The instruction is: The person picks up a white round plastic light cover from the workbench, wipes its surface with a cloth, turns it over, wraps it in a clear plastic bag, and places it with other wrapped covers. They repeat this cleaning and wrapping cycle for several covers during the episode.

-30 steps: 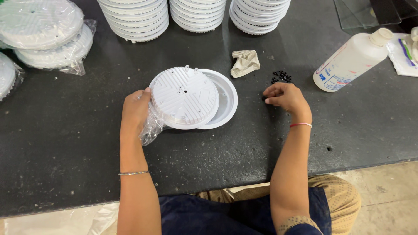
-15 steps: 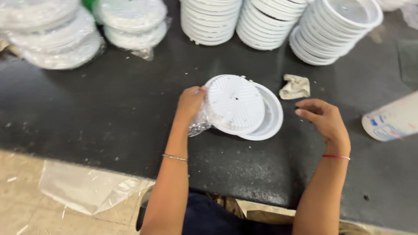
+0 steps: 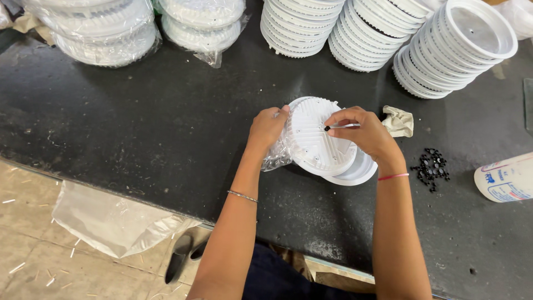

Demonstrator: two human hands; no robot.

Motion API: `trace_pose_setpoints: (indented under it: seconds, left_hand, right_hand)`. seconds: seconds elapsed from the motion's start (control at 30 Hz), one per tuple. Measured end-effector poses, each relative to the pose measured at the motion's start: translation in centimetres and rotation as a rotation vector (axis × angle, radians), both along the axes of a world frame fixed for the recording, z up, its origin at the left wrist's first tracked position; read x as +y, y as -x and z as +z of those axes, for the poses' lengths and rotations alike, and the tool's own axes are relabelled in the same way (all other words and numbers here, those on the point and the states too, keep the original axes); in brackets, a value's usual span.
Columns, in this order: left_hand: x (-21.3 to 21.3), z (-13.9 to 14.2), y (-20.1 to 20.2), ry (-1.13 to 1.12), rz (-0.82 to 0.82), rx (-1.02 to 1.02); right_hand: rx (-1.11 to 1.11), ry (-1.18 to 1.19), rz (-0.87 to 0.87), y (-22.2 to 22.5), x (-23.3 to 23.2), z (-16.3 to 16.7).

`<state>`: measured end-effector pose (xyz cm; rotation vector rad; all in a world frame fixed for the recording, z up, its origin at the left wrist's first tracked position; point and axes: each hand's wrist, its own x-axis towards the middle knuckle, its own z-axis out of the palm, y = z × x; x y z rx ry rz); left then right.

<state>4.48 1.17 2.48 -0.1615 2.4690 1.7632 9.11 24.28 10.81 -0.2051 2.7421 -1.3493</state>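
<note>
A round white ribbed plastic disc (image 3: 315, 139) lies tilted on a second white disc (image 3: 355, 171) on the black table (image 3: 139, 128). My left hand (image 3: 267, 126) grips the upper disc's left rim, with a crumpled clear plastic wrap (image 3: 276, 156) under it. Over the disc's middle my right hand (image 3: 363, 133) pinches a small black piece against the ribbed face, with a thin white part showing between the fingers.
A heap of small black pieces (image 3: 429, 166) lies right of my right wrist, next to a white bottle (image 3: 506, 178). A crumpled cloth (image 3: 400, 121) sits behind the discs. Stacks of white discs (image 3: 444, 50) and wrapped bundles (image 3: 105, 33) line the far edge. A plastic bag (image 3: 111, 219) lies on the floor.
My right hand has come from the black pieces to the upper disc's face, now pinching a small piece. The view swung left and closer. My left hand keeps its hold on the rim.
</note>
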Motion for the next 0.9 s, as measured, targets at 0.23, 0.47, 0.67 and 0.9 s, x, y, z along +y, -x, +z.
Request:
trace_pose_setpoints:
  seconds: [0.23, 0.47, 0.67, 0.9]
  left_hand:
    - [-0.1, 0.8, -0.6, -0.02, 0.01, -0.018]
    - [-0.1, 1.4, -0.7, 0.0, -0.013, -0.066]
    - [-0.2, 1.5, -0.9, -0.006, -0.011, -0.071]
    - [-0.1, 1.2, -0.6, 0.009, -0.01, -0.058]
  right_hand:
    - [0.008, -0.069, -0.001, 0.1, -0.5, 0.1]
    - [0.02, -0.105, -0.005, 0.1, -0.8, 0.5]
    - [0.016, -0.161, -0.017, 0.0, -1.3, 1.0]
    - [0.001, -0.151, -0.018, 0.1, -1.1, 1.1]
